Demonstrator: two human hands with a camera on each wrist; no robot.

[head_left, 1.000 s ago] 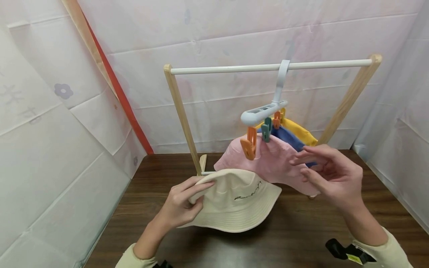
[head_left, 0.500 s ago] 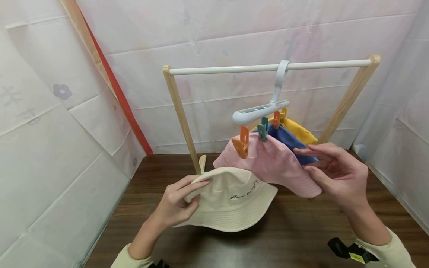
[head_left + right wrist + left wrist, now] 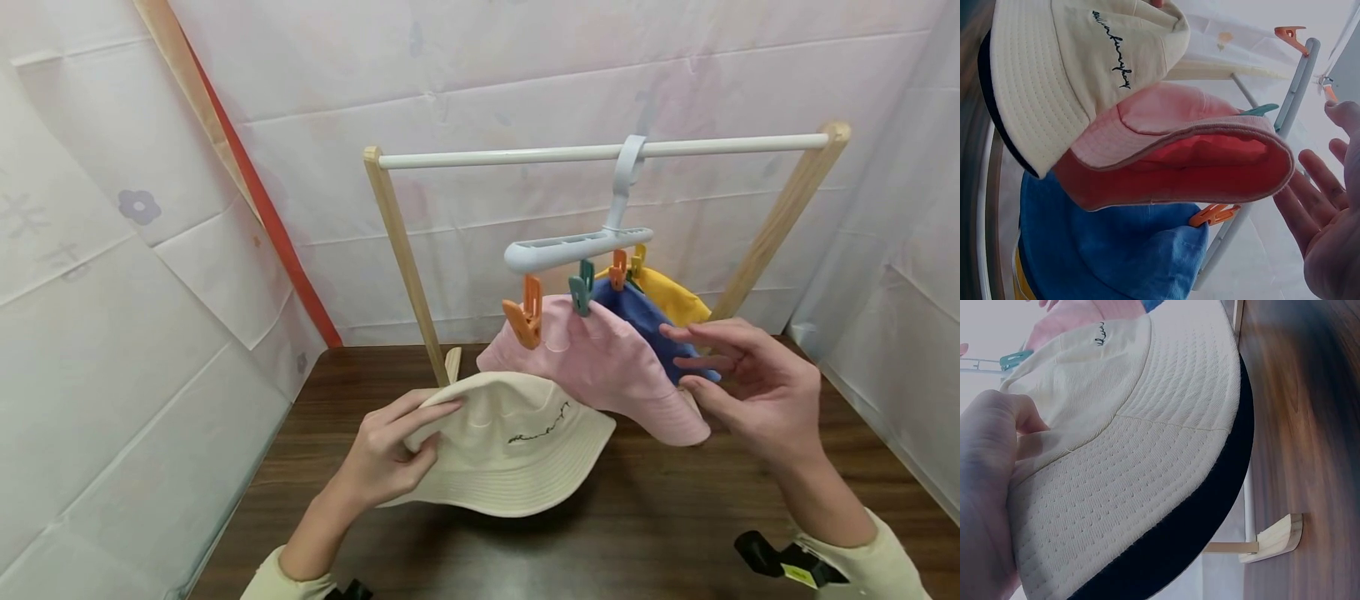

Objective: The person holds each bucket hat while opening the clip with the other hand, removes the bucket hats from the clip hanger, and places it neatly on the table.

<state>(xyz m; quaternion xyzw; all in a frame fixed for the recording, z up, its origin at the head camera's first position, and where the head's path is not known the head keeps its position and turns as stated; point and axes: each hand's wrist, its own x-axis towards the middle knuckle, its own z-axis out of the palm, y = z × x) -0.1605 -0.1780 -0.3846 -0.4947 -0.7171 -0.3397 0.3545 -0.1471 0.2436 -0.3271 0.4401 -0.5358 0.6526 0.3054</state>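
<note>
My left hand (image 3: pixel 382 450) grips a cream bucket hat (image 3: pixel 517 471) by its crown, thumb on one side and fingers on the other. Dark lettering (image 3: pixel 1113 53) and a black underside (image 3: pixel 1222 481) show on that hat. From a grey-blue clip hanger (image 3: pixel 577 248) hang a pink bucket hat (image 3: pixel 600 367), a blue hat (image 3: pixel 637 321) and a yellow hat (image 3: pixel 675 296). A green clip (image 3: pixel 581 292) holds the pink one; the front orange clip (image 3: pixel 527 321) holds nothing. Beside the pink brim is my right hand (image 3: pixel 765 396), fingers relaxed and apart; whether they touch it I cannot tell.
The hanger hooks over the white rail (image 3: pixel 510 156) of a small wooden-sided rack (image 3: pixel 405 258). A dark wood table (image 3: pixel 315 450) lies below, with pale patterned sheeting (image 3: pixel 525 83) behind and at the sides.
The hanger has turned, its front end swinging left with the orange clip and pink hat. My left hand has shifted slightly left with the cream hat; the right hand has moved slightly right.
</note>
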